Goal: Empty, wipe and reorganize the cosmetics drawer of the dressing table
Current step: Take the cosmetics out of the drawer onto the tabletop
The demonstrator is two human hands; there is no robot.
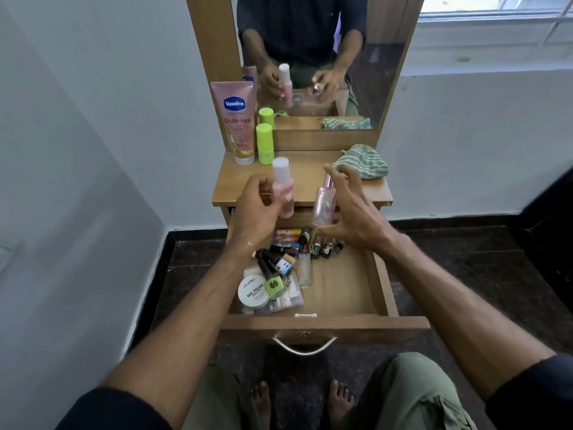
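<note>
Both hands are full: our left hand (257,209) grips a pink bottle (282,187), our right hand (347,209) pinches a clear perfume (324,203), both over the counter (297,181) edge above the open drawer (341,283). Risk: perfume's held by fingertips only & could slip onto the nail polish (274,282) etc. below; a rushed set-down may tip the bottle.

Dressing table top (310,169) bears Vaseline tube (236,119), green bottle (264,144), striped cloth (361,162).

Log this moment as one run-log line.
left hand: holds white-capped pink bottle | right hand: holds clear pink perfume bottle | open wooden drawer: part-full
</note>
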